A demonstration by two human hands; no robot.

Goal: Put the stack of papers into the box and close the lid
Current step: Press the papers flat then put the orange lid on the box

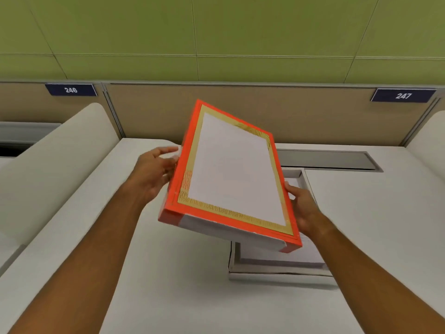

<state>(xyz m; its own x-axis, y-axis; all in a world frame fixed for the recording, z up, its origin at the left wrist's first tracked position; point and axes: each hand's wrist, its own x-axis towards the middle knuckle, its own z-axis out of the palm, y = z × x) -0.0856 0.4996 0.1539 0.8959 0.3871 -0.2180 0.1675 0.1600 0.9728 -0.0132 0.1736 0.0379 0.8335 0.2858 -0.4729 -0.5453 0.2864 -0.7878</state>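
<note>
The lid (pixel 231 174), an orange-edged rectangular cover with a gold border and white centre panel, is held in the air, tilted, with its far left corner highest and its near right corner lowest. The right hand (pixel 302 208) grasps it at the right long edge, near the lower corner, fingers wrapped under the rim. The left hand (pixel 156 172) is at the opposite long edge, about midway along; its fingers are spread and blurred, so whether it presses the rim or merely steadies it cannot be told. Below the right-hand grip, on the desk (pixel 168 273), lies the box (pixel 277 270), a shallow white tray, with the papers (pixel 310 249) already inside; only its near end and a far corner show past the lid. Judged from this, the remaining step is seating the lid. The lid appears to be light, rigid cardboard: it holds its plane with support at only two points and shows no sag. Shallow side walls give little purchase, so hold should be taken on both long edges, opposite each other, with thumbs on top and fingers beneath. A one-edge grip is likely to let the lid swing about that hand. The glossy face may be slippery; grip the rim, not the panel. Level the lid, align all four corners over the box, then lower evenly, since a tilted lid is likely to bind on the walls or catch the top sheet.
</note>
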